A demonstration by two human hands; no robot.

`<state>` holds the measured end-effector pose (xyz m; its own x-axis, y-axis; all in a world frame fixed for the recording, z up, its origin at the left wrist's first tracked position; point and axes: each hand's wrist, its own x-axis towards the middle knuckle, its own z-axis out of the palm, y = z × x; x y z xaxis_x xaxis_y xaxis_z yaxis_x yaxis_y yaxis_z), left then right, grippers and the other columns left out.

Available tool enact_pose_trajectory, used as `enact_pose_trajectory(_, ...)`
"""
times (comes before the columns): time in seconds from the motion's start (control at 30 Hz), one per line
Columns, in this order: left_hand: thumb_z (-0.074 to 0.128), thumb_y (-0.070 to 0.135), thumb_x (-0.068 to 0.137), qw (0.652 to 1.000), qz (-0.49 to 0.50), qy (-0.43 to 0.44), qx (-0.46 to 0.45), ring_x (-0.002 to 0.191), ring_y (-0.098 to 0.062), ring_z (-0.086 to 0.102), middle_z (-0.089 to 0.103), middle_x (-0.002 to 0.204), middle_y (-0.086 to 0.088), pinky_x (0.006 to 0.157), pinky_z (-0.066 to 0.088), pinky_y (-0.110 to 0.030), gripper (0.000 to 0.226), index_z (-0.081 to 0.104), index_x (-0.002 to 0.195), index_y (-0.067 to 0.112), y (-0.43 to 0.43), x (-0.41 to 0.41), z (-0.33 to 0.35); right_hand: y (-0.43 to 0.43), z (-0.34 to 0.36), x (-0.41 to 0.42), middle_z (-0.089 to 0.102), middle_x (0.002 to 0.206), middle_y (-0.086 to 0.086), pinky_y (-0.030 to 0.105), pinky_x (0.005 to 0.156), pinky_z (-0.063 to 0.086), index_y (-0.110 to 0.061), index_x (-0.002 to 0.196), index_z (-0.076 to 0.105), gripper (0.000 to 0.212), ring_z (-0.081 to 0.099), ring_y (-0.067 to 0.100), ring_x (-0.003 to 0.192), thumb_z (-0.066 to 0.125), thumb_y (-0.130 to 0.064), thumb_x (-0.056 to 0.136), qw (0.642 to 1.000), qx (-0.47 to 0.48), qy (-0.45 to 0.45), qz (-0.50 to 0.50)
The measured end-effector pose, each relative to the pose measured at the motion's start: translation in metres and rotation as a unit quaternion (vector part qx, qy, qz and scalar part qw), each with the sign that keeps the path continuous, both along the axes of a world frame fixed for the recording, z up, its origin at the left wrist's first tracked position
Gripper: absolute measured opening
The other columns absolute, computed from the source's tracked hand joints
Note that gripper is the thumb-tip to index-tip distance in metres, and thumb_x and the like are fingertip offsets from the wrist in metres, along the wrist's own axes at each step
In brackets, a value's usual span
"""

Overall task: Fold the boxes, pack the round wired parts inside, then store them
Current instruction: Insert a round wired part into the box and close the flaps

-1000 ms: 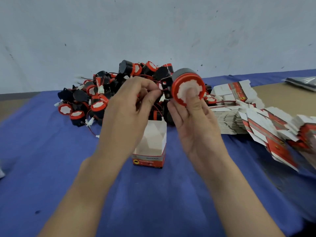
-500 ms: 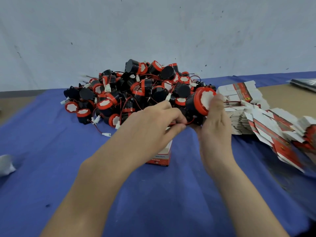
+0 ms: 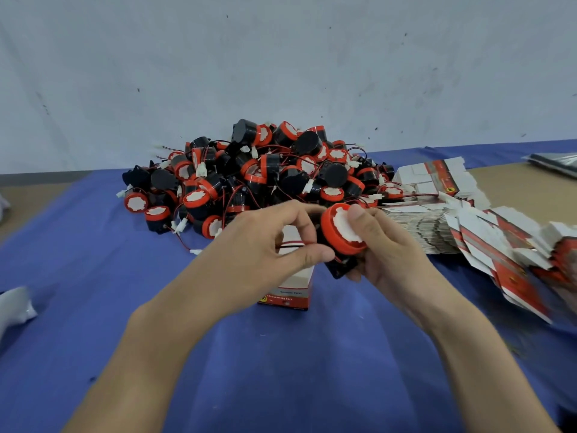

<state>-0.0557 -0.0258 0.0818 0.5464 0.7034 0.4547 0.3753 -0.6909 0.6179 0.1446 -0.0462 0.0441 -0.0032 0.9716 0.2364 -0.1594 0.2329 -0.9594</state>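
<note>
My right hand grips a round black part with a red cap and white centre, thumb on its face. My left hand pinches that part's red and black wire just to its left. Both hands hover above an upright folded box, white with a red base, standing open on the blue cloth. My left hand covers most of the box's opening. A large pile of the same round wired parts lies behind the box.
A fanned stack of flat unfolded boxes spreads along the right side of the cloth. A white crumpled item sits at the left edge. A grey wall stands right behind the pile. A dark bag lies far right.
The held part came down from in front of the pile to just above the box. My left hand moved from the box's far side to pinch the wire beside the part.
</note>
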Motion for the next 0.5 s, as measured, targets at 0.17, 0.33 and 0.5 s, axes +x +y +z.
enact_pose_trajectory(0.17,0.064,0.057,0.079,0.995,0.069,0.024,0.071,0.071,0.003,0.052,0.052,0.103,0.017,0.062,0.039,-0.017,0.029,0.047,0.083,0.035,-0.005,0.013,-0.012,0.0,-0.006,-0.011,0.072,0.094,0.008,0.028,0.069,0.056,-0.012,0.105,0.075,0.045,0.066,0.017,0.08,0.061,-0.051,0.088,0.997,-0.037,0.074,0.006)
enact_pose_trajectory(0.33,0.068,0.055,0.078,0.99,0.113,0.01,0.083,0.088,0.0,0.051,0.049,0.101,0.016,0.066,0.042,-0.016,0.035,0.041,0.092,0.037,-0.003,0.02,-0.018,0.0,-0.009,-0.018,0.075,0.107,0.009,0.029,0.08,0.058,-0.014,0.116,0.074,0.036,0.07,0.017,0.093,0.053,-0.039,0.102,0.996,-0.012,0.088,-0.012)
enact_pose_trajectory(0.5,0.075,0.03,0.086,0.998,0.044,0.024,0.045,0.07,0.026,0.047,0.052,0.111,0.025,0.067,0.038,-0.002,0.046,0.047,0.119,0.045,0.006,0.009,-0.016,0.001,-0.005,-0.01,0.076,0.102,0.007,0.023,0.068,0.054,-0.025,0.102,0.079,0.038,0.066,0.014,0.086,0.047,-0.045,0.101,0.999,0.013,-0.009,-0.033)
